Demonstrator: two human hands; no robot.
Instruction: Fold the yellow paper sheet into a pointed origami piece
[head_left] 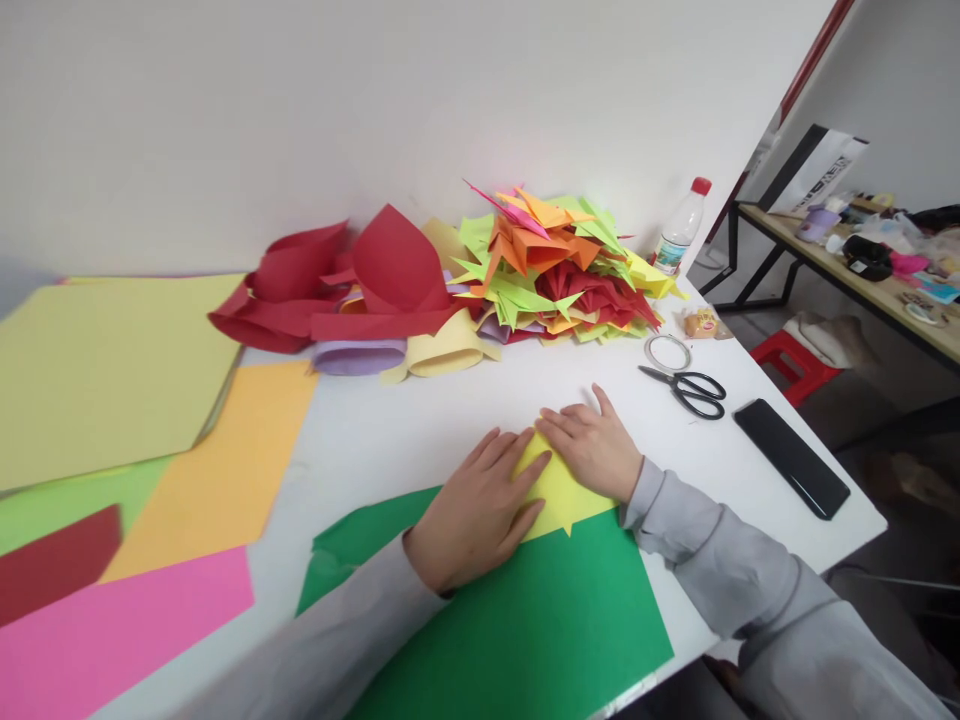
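Observation:
A folded piece of yellow paper (pixel 559 497) with a small point at its lower edge lies on a large green sheet (pixel 540 620). My left hand (pixel 480 505) rests over the paper's left side, its fingers stretched and spread. At the paper's top corner, my right hand (pixel 596 445) has its fingertips pressed together on the yellow paper, one finger raised. The underside of both hands is hidden. Black-handled scissors (pixel 691 388) and a roll of clear tape (pixel 667 352) lie beyond my right hand.
Loose coloured sheets (pixel 112 370) cover the table's left. Against the wall are rolled red paper shapes (pixel 397 265) and a heap of folded paper pieces (pixel 540 250). A bottle (pixel 679 230), a small packaged snack (pixel 701 323) and a black phone (pixel 791 458) occupy the right side.

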